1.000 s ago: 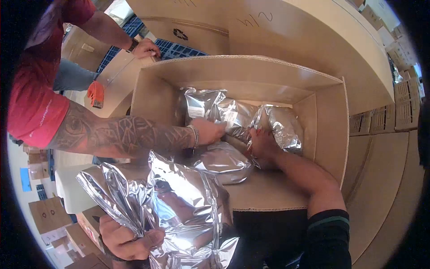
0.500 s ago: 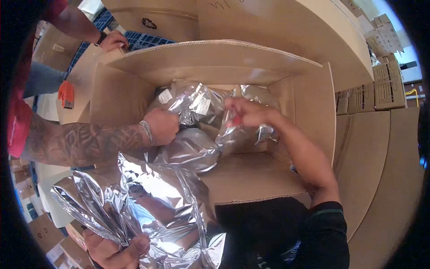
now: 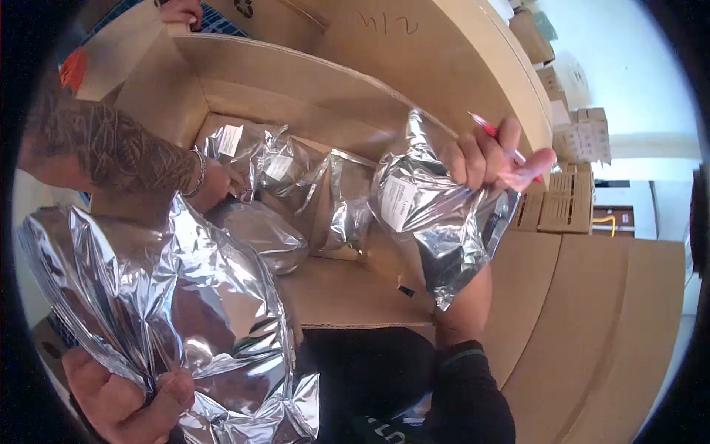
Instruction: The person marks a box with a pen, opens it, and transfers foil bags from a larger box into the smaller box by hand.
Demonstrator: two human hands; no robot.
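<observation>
My left hand (image 3: 126, 396) is closed on the edge of a large, shiny silver foil bag (image 3: 222, 311) in front of the box. My right hand (image 3: 492, 159), raised over the box's right side, grips a smaller labelled foil bag (image 3: 399, 200) by its gathered top. A red and white pen (image 3: 484, 126) is tucked between the fingers of that same hand. Below, in the open cardboard box (image 3: 296, 66), lie several more foil bags (image 3: 259, 233), some with white labels. A co-worker's tattooed arm (image 3: 133, 148) reaches in from the left, its hand among these bags.
The co-worker's other hand (image 3: 183, 11) rests at the box's far left corner. An orange object (image 3: 72, 70) lies to the left. A tall carton (image 3: 414, 44) marked in pen stands behind, large cardboard flaps (image 3: 592, 311) are on the right, and stacked cartons (image 3: 566, 200) stand beyond.
My right hand has lifted a labelled foil bag up and to the right out of the box. My left hand still holds the large bag. The view has shifted to the right.
</observation>
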